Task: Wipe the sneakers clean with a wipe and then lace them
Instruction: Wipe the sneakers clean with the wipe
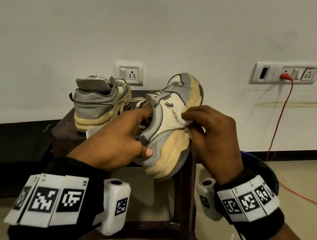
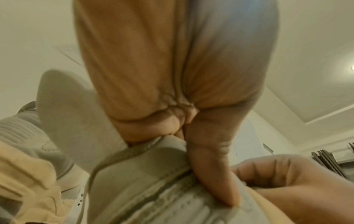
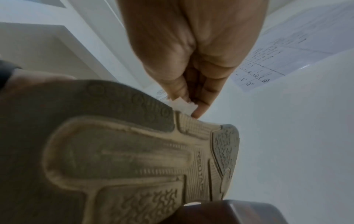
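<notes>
A worn white and grey sneaker [image 1: 175, 117] with a yellowed sole is tilted toe-up over the stool's front corner. My left hand [image 1: 119, 139] grips its heel collar, fingers inside the opening and thumb [image 2: 214, 174] outside on the heel. My right hand [image 1: 210, 133] pinches a small white wipe [image 1: 184, 121] against the sneaker's side, just above the midsole. The right wrist view shows the sneaker's outsole [image 3: 134, 159] and the wipe [image 3: 182, 105] at my fingertips. The second sneaker [image 1: 100, 101] stands on the stool behind, heel toward me, with loose laces [image 1: 131, 103].
The dark wooden stool [image 1: 63, 131] stands against a white wall. A wall socket [image 1: 129, 73] is behind it and a switch panel [image 1: 283, 72] to the right, with a red cable [image 1: 276, 123] running down to the tiled floor. A dark bag [image 1: 262, 166] lies by the stool's right.
</notes>
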Demonstrator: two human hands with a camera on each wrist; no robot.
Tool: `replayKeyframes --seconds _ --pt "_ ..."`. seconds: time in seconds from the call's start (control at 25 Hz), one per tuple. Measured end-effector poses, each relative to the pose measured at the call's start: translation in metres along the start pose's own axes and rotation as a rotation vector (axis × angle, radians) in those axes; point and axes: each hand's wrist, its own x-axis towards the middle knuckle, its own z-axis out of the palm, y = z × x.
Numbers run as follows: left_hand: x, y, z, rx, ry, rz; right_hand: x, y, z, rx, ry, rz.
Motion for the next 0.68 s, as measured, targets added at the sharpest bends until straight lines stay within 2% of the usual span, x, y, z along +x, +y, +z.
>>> replayKeyframes --seconds 0.24,0.32,0.44,0.52,0.6,0.68 --pt "-0.002 -0.006 -0.002 -0.077 0.041 -0.064 -0.016 -0.026 -0.018 0.026 -0.321 -0.262" --pt "-0.001 -0.005 -0.001 -0.050 0.042 -0.048 -0.016 -0.023 -0.020 -0.022 -0.295 -0.258" --pt "0.000 -0.002 0.000 -0.026 0.023 -0.026 -0.009 -0.007 -0.012 -0.035 -0.115 -0.091" --pt "0.000 0.000 0.001 -0.021 -0.013 -0.011 -0.005 0.000 -0.007 -0.023 -0.068 -0.017" --pt "0.000 0.000 0.002 -0.038 -0.029 -0.011 -0.005 -0.001 -0.009 -0.004 -0.099 -0.008" --pt "0.001 -0.001 0.003 -0.069 -0.002 -0.015 -0.008 -0.011 -0.020 0.006 -0.185 -0.071"
